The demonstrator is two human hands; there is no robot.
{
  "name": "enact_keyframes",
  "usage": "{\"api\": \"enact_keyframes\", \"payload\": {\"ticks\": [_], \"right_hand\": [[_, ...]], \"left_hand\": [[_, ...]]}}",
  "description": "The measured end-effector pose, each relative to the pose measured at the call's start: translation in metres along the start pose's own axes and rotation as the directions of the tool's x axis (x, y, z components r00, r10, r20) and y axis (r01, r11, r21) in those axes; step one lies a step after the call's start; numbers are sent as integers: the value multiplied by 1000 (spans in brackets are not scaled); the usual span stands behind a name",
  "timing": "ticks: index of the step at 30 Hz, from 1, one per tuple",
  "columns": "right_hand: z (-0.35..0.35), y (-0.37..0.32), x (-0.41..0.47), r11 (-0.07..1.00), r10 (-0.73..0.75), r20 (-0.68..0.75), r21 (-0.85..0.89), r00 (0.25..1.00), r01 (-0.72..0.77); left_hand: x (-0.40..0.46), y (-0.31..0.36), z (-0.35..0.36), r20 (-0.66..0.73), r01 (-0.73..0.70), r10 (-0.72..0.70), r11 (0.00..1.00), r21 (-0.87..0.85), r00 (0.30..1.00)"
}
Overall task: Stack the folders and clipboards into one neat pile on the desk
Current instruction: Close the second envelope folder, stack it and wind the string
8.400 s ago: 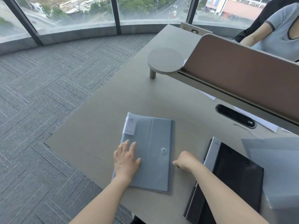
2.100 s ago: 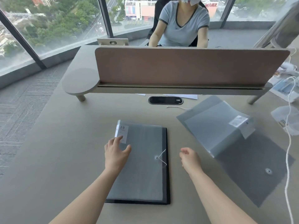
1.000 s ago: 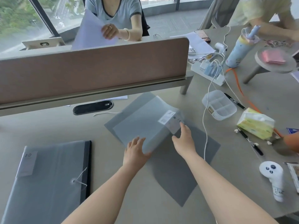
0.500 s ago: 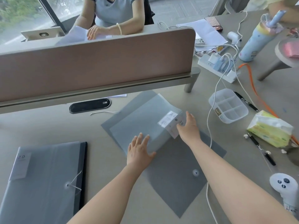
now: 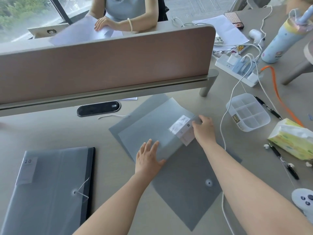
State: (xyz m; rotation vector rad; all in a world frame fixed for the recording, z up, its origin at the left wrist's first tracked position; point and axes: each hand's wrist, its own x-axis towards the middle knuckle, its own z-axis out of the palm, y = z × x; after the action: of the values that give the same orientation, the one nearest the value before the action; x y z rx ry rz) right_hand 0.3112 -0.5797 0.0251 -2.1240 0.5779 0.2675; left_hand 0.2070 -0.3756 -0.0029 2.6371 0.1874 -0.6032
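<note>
A grey translucent folder [image 5: 189,182] lies diagonally in the middle of the desk, its flap [image 5: 152,126] folded over its upper half. My left hand [image 5: 149,158] lies flat on the flap's near edge, fingers straight. My right hand [image 5: 204,129] pinches the flap's right corner beside the white A4 label [image 5: 182,128]. At the lower left a pile stands: a grey string-tie folder [image 5: 50,187] on top of a black clipboard [image 5: 92,175], only the board's right edge showing.
A brown divider panel [image 5: 105,65] crosses the desk behind the folders, a person with papers beyond it. At the right are a clear organiser box [image 5: 248,112], a white cable [image 5: 223,133], a tissue pack [image 5: 293,138], pens, a power strip [image 5: 237,68], a bottle and a white controller [image 5: 303,200].
The view swung right from the pile to the loose folder. Over the last second both hands settled on its flap; my right hand slid to the labelled corner and took hold of it.
</note>
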Motion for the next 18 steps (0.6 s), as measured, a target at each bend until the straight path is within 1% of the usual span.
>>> {"api": "enact_keyframes", "payload": {"ticks": [4, 9, 13, 18], "right_hand": [[0, -14, -8, 994, -51, -81, 95, 995, 59], [0, -36, -32, 965, -139, -142, 203, 980, 166], [0, -57, -55, 922, -201, -161, 301, 966, 242], [5, -81, -92, 856, -286, -159, 401, 945, 326]], "left_hand": [[-4, 1, -9, -14, 12, -13, 997, -79, 1000], [-16, 0, -27, -64, -11, 2, 989, -146, 998], [-26, 2, -40, -144, -60, 32, 979, -197, 989], [-42, 3, -57, -270, -139, 64, 954, -267, 961]]}}
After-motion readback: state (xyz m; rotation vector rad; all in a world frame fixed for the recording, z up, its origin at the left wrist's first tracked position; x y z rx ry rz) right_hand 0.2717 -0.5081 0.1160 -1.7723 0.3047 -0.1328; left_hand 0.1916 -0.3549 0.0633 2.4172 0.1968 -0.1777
